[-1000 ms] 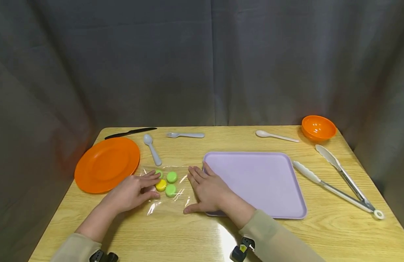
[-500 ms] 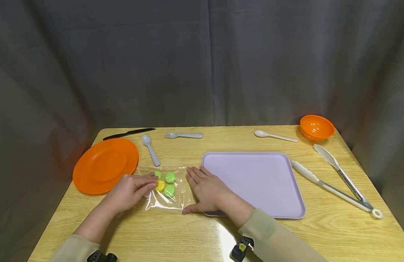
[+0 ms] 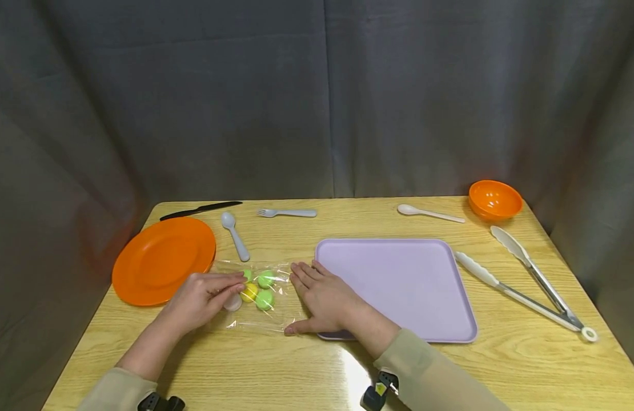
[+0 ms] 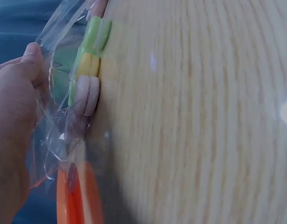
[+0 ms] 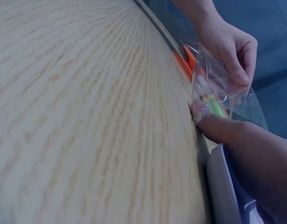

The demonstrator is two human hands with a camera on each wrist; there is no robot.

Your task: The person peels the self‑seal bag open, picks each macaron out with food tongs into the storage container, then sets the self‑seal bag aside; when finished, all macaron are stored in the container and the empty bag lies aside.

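Observation:
A clear plastic bag (image 3: 273, 322) lies on the table with macarons inside. Green macarons (image 3: 264, 299) surround a yellow macaron (image 3: 249, 292), and a pale pinkish-white macaron (image 3: 232, 302) sits at the left. My left hand (image 3: 199, 299) pinches the bag's upper film between thumb and fingers. In the left wrist view the film is raised off the macarons (image 4: 91, 93). My right hand (image 3: 324, 299) rests with spread, straight fingers on the bag's right edge, overlapping the left rim of a lilac tray (image 3: 399, 291). Its palm side is hidden.
An orange plate (image 3: 163, 260) is left of the bag. Behind lie a black knife (image 3: 201, 210), a grey spoon (image 3: 236, 237), a grey fork (image 3: 287, 213) and a pale spoon (image 3: 431, 213). At right stand an orange bowl (image 3: 495, 201) and spread tongs (image 3: 528, 297).
My left fingers have gone from lying over the macarons to pinching the film and lifting it slightly. The pale macaron shows more now. My right hand has stayed in place.

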